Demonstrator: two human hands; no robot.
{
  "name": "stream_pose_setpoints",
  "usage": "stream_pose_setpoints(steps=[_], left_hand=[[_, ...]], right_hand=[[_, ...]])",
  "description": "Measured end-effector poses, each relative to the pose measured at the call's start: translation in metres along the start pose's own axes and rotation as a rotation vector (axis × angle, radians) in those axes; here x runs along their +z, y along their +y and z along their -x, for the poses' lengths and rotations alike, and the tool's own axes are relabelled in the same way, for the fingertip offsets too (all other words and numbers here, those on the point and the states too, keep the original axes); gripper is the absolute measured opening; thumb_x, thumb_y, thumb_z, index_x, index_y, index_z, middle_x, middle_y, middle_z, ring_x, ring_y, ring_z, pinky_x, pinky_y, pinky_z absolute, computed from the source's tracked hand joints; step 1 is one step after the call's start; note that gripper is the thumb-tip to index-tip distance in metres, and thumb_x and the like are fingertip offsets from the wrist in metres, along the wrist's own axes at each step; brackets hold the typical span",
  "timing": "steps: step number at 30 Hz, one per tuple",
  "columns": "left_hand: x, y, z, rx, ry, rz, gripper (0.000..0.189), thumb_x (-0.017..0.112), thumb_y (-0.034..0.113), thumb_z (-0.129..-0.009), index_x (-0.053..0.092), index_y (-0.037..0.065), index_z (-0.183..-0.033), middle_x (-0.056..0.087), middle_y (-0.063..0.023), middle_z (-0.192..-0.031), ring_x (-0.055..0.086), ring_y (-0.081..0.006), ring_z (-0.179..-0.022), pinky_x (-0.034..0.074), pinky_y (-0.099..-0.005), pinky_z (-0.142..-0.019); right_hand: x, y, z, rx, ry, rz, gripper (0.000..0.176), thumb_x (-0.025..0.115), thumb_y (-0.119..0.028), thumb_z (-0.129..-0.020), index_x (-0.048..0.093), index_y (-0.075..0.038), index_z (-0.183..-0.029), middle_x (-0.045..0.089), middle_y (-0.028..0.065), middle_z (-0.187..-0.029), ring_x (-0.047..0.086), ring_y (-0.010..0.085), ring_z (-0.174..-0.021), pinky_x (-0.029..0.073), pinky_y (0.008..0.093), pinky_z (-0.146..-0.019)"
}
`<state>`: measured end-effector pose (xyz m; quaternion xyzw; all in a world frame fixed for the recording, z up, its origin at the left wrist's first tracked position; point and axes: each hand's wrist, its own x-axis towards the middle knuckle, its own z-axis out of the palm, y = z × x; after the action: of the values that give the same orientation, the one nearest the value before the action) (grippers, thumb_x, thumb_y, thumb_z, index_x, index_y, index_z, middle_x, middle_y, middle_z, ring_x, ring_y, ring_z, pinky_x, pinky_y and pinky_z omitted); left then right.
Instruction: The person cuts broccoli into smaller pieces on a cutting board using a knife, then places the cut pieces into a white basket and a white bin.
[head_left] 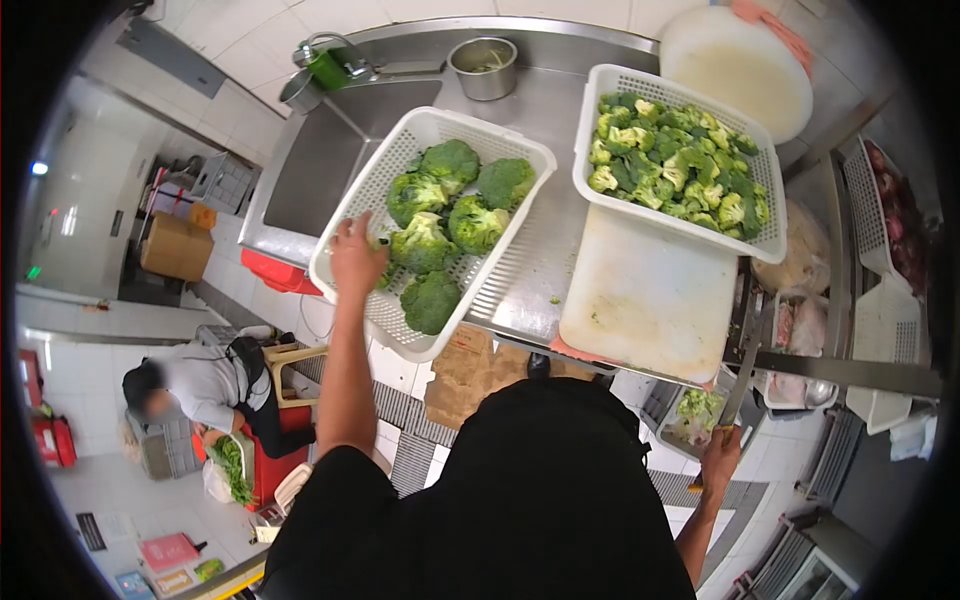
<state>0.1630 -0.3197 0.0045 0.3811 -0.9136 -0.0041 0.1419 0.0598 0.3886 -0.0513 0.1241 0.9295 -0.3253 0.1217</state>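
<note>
My left hand (358,258) is inside the near left part of a white perforated basket (500,140), its fingers curled over a broccoli head (385,277) that it mostly hides. Several more whole broccoli heads (423,243) lie beside it in the basket. Low on the right, my right hand (719,462) is wrapped around the handle of a knife (741,380), its blade pointing up alongside the counter edge. Between the hands lies a white cutting board (650,290), with wet stains and small green bits on it.
A second white basket (590,150) of cut broccoli florets (680,165) overlaps the board's far edge. Behind are a sink (330,165), a metal pot (482,70) and a round white board (735,75). A crate (690,415) with trimmings sits below right. A seated person (215,385) handles greens at left.
</note>
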Motion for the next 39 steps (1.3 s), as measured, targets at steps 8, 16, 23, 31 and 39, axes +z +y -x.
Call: stream_pose_setpoints(steps=[8,16,23,31,39], left_hand=[[-0.025,-0.077,-0.033,-0.136,-0.127,0.142,0.047,0.076,0.014,-0.081,0.067,0.010,-0.127,0.074,-0.0188,-0.107,0.072,-0.0344,-0.101,0.056,-0.0448,-0.090],[-0.114,0.098,0.004,0.081,-0.343,1.016,0.041,0.072,0.000,-0.087,0.063,0.005,-0.127,0.069,-0.0074,-0.106,0.070,-0.0158,-0.090,0.058,-0.0295,-0.078],[-0.002,0.284,0.125,-0.015,-0.704,1.191,0.047,0.084,0.006,-0.080,0.062,0.004,-0.122,0.067,-0.0052,-0.108,0.065,-0.0148,-0.092,0.055,-0.0291,-0.078],[0.033,0.295,0.159,0.315,-0.405,1.080,0.044,0.082,0.010,-0.082,0.063,0.005,-0.121,0.061,-0.0133,-0.125,0.064,-0.0327,-0.113,0.055,-0.0412,-0.091],[0.029,0.300,0.159,0.260,-0.442,1.104,0.040,0.080,0.006,-0.083,0.065,0.003,-0.120,0.058,-0.0094,-0.127,0.062,-0.0241,-0.113,0.064,-0.0348,-0.083]], right_hand=[[0.016,-0.045,0.024,-0.001,-0.113,-0.270,0.028,0.062,-0.025,-0.101,0.061,0.000,-0.113,0.059,0.0052,-0.067,0.055,0.0135,-0.049,0.044,0.0321,-0.046],[0.005,-0.121,0.019,-0.235,-0.269,-0.312,0.034,0.069,-0.018,-0.098,0.060,-0.002,-0.127,0.061,0.0025,-0.067,0.059,0.0109,-0.057,0.047,0.0304,-0.052],[0.042,-0.181,0.006,-0.477,-0.266,-0.148,0.038,0.065,-0.029,-0.099,0.057,-0.006,-0.127,0.066,0.0231,-0.073,0.068,0.0424,-0.068,0.051,0.0472,-0.063],[0.098,-0.185,-0.010,-0.574,-0.164,-0.207,0.035,0.066,-0.029,-0.100,0.058,-0.004,-0.123,0.064,0.0178,-0.068,0.065,0.0364,-0.060,0.049,0.0433,-0.057],[0.088,-0.199,-0.010,-0.703,-0.058,-0.283,0.032,0.067,-0.026,-0.098,0.060,-0.005,-0.120,0.066,0.0198,-0.071,0.068,0.0387,-0.067,0.051,0.0443,-0.060]])
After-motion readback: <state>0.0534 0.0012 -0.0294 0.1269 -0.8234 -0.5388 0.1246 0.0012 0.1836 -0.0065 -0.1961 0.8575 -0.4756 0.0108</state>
